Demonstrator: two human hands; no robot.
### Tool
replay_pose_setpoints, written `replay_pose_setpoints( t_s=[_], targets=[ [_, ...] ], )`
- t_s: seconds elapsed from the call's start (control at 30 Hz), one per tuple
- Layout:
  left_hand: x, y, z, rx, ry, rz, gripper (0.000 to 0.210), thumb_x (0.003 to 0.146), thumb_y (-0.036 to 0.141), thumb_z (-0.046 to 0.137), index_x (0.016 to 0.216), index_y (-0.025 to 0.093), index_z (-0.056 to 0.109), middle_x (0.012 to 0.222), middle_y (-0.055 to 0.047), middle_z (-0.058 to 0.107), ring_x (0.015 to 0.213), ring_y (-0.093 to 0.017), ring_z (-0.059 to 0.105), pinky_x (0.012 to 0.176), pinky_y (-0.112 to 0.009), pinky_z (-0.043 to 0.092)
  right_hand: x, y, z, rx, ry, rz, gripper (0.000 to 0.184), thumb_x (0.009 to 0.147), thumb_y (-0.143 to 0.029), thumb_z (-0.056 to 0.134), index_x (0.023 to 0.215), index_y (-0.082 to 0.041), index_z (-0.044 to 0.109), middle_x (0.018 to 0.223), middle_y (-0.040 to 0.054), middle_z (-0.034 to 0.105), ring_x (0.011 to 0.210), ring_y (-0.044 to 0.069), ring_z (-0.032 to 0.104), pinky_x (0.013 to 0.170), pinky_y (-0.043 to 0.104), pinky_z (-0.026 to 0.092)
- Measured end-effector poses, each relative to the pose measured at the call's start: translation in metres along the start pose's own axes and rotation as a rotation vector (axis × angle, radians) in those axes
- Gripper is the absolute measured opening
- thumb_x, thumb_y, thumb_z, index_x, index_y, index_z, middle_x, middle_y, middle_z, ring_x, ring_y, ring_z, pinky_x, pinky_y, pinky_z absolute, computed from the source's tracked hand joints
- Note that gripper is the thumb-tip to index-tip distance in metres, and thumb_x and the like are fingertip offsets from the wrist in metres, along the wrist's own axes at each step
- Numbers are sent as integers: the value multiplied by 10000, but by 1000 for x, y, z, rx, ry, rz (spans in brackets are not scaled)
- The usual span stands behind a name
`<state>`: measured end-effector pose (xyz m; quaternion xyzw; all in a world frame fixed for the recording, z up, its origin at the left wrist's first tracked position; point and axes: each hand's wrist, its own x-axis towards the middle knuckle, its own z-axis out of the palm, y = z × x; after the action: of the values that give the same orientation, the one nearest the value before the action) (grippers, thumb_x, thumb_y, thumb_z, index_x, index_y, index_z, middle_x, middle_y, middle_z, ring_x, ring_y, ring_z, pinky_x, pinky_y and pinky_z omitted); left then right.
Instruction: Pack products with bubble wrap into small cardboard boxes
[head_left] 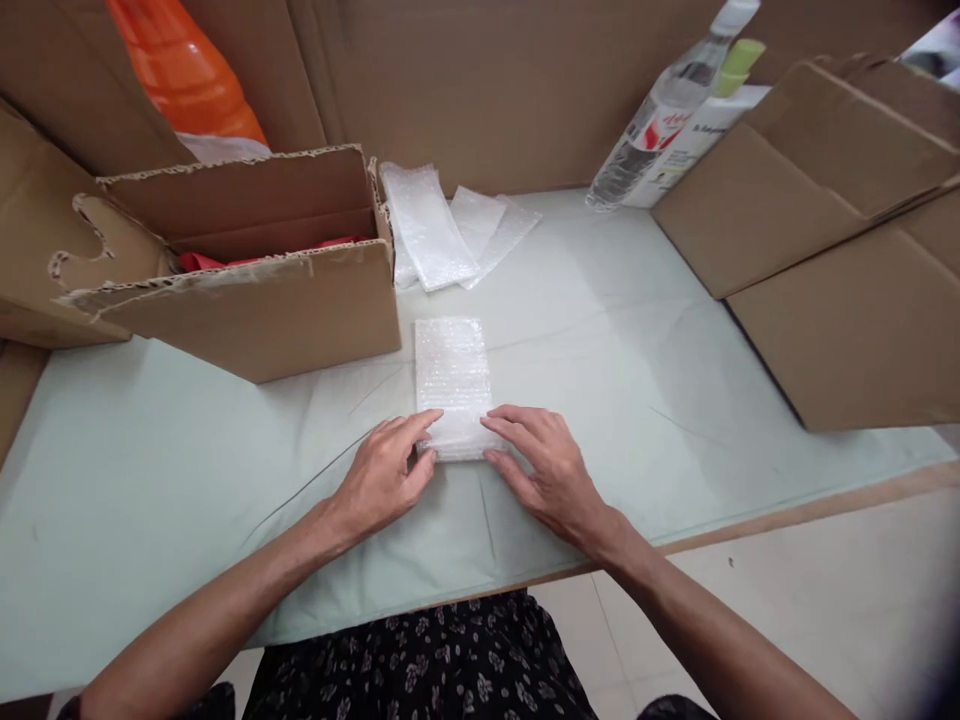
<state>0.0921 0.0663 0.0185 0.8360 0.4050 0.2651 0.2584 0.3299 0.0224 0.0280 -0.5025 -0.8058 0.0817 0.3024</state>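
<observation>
A white bubble wrap pouch (pixel 452 365) lies flat on the cloth-covered table, its near end folded over. My left hand (pixel 388 462) is at the pouch's lower left corner, thumb and fingers curled on its edge. At the lower right corner, my right hand (pixel 541 465) grips the edge in the same way, fingertips on top and thumb by the near fold. Whatever the pouch may contain is hidden.
An open cardboard box (pixel 322 310) with red material inside stands at left. Behind the pouch lie several flat bubble wrap bags (pixel 427 225). A water bottle (pixel 660 125) and stacked cardboard boxes (pixel 847 310) stand at right. An orange bottle (pixel 187 80) is at back left.
</observation>
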Motion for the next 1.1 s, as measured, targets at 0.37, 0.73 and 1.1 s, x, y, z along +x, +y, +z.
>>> replay_pose_setpoints(
  t_s=[0.37,0.73,1.1],
  targets=[
    [-13,5,-10,111,27,202,356,978,173,556,1334,171,552,1084,-94,723,999,-239,655,873,-404,530,10,3,4,35,-235,-33,218,1017,-209,534,1165,-205,694,988,63,770,903,217,675,851,387,491],
    [-4,-2,-5,269,130,102,348,963,215,563,1302,141,583,1190,-157,680,1066,-291,624,898,-451,523,10,0,9,-208,-209,-149,243,988,-193,561,1197,-205,683,1198,121,728,1057,276,643,916,452,465],
    [-11,-2,-9,262,60,-31,390,951,229,564,1335,163,578,1007,-100,706,922,-260,630,837,-432,526,8,-10,7,-184,-150,-124,287,982,-292,603,1252,-214,657,1358,160,648,1164,310,610,928,468,474]
  ],
)
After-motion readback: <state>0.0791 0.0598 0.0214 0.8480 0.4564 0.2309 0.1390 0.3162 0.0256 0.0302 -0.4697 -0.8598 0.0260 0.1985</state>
